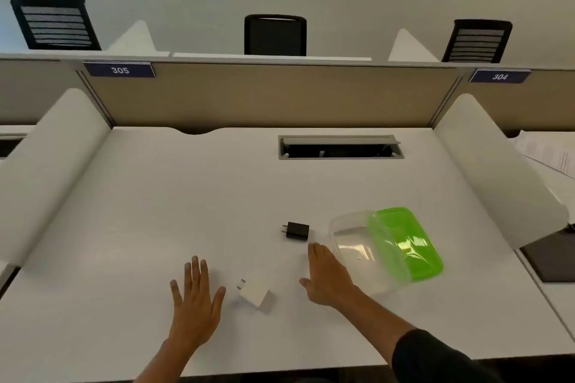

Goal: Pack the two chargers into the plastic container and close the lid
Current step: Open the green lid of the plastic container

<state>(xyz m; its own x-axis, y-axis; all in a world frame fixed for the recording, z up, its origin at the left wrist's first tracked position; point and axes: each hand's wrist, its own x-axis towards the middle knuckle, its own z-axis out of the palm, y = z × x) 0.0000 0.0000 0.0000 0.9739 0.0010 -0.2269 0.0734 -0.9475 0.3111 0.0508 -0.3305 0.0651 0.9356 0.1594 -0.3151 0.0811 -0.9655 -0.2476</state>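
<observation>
The black charger [297, 230] is lying at 12 o'clock just beyond the right hand [326, 277], prongs pointing to 9 o'clock; both grips are lying flat, wide and holding nothing. The white charger [254, 293] is sitting between the 2 hands, nearer the left hand [195, 298]. The plastic container [364, 250] is standing open at 3 o'clock on the tabletop [155, 196], its green lid [404, 242] propped against it; nothing is blocking
</observation>
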